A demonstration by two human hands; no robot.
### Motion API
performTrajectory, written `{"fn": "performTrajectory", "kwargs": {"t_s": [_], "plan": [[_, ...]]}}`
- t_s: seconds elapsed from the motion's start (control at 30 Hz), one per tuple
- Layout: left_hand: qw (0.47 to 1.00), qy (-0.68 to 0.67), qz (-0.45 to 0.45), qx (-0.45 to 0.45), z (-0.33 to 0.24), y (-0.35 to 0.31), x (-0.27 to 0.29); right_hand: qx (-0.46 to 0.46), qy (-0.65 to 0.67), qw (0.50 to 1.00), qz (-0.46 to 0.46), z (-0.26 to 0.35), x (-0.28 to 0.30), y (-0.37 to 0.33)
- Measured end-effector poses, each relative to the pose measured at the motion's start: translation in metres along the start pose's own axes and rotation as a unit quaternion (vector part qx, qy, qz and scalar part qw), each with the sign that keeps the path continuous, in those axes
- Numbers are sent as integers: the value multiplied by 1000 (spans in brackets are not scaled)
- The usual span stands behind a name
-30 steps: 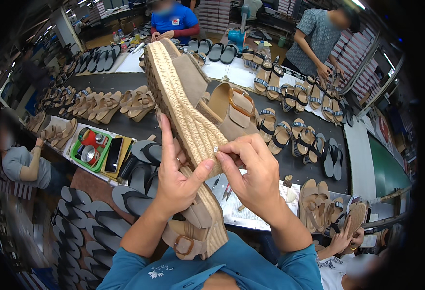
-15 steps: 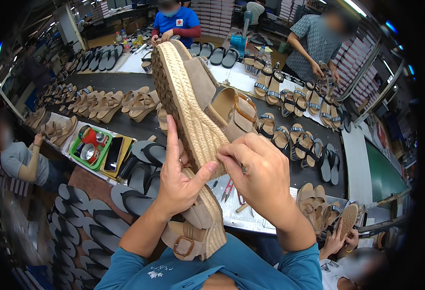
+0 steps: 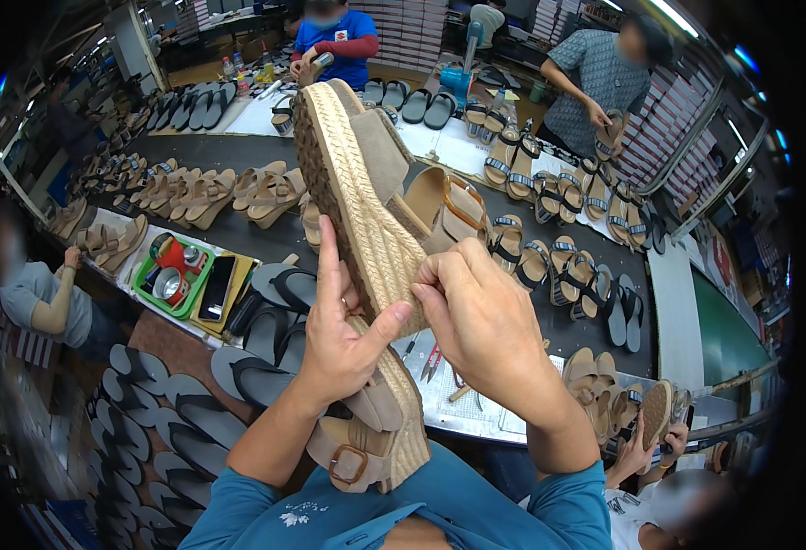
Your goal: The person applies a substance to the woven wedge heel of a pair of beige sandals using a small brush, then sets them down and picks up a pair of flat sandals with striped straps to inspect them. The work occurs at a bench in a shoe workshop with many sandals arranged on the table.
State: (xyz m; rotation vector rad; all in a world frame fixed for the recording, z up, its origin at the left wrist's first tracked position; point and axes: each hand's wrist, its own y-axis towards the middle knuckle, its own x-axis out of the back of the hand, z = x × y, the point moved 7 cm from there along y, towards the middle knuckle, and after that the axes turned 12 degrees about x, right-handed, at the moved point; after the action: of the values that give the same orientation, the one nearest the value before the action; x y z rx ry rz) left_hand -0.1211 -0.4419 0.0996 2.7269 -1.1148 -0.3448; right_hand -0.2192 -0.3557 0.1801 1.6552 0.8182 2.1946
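Note:
A beige wedge sandal [image 3: 380, 238] with a braided, rope-like side, grey-brown straps and a tan buckle stands tilted up before me, its dark treaded sole facing left. My left hand [image 3: 339, 353] is closed round its thick lower end, thumb on the braid and fingers behind the sole. At the right edge of that end, my right hand [image 3: 490, 335] is pinched, thumb against forefinger; anything between the tips is too small to make out. A matching sandal [image 3: 409, 417] rests below, against my blue shirt, partly covered by my left hand and wrist.
Left of me are a green tray [image 3: 172, 310] with a metal cup, a phone [image 3: 217, 289] and many grey flip-flops [image 3: 206, 417]. Red-handled snips [image 3: 433, 362] lie on the bench. Sandals line the dark conveyor [image 3: 265, 247]; co-workers handle footwear around it.
My right hand's pinched fingers have shifted slightly up along the sandal's edge. The left hand and both sandals stay almost still. A co-worker at the lower right has turned a sandal.

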Motion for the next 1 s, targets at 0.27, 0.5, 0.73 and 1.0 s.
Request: {"fn": "performTrajectory", "kwargs": {"t_s": [0.27,0.5,0.73,1.0], "plan": [[1000,-12,-8,5,-1,0,2,-2,29,999,26,-7,4,5],[998,-45,-37,4,5,-2,18,-117,121,975,-145,-13,8,-22],[989,-94,-114,-5,24,4,54,-180,430,868,170,16,-127,-151],[930,-359,-30,-78,2,1,137,-440,595,660,-128,-40,-155,-181]]}}
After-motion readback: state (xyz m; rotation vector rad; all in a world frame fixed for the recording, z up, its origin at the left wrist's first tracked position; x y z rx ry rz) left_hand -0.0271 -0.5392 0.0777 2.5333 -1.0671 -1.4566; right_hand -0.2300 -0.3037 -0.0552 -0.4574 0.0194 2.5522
